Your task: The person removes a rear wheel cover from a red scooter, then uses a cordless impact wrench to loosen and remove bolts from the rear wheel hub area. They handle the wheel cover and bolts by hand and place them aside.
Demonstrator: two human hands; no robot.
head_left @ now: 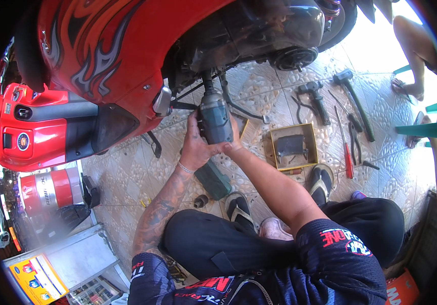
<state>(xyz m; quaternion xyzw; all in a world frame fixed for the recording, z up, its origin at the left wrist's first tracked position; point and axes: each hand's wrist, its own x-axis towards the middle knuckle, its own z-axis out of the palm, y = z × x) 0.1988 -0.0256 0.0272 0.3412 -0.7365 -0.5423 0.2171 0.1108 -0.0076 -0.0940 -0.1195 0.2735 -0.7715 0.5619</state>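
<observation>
Both my hands grip a dark grey-green impact wrench (215, 120). My left hand (196, 147) is wrapped round its left side and lower end. On the right side, my right hand (232, 138) is closed against the body, its fingers partly hidden behind it. A dark socket (207, 84) points from the wrench's nose up to the dark underside of a red motorcycle (122, 46); whether it sits on a fastener cannot be made out. Below my hands shows a dark green block (213, 180); its link to the wrench is hidden. A loose socket (200, 201) lies nearby.
A yellow-edged tray (294, 166) holds a dark part. Right of it lie a hammer (363, 104), a red-handled screwdriver (349, 160), pliers (355, 134) and other tools. Another person's leg (412, 61) and a green stool (427, 130) are at the right. A second red motorcycle (17, 124) stands left.
</observation>
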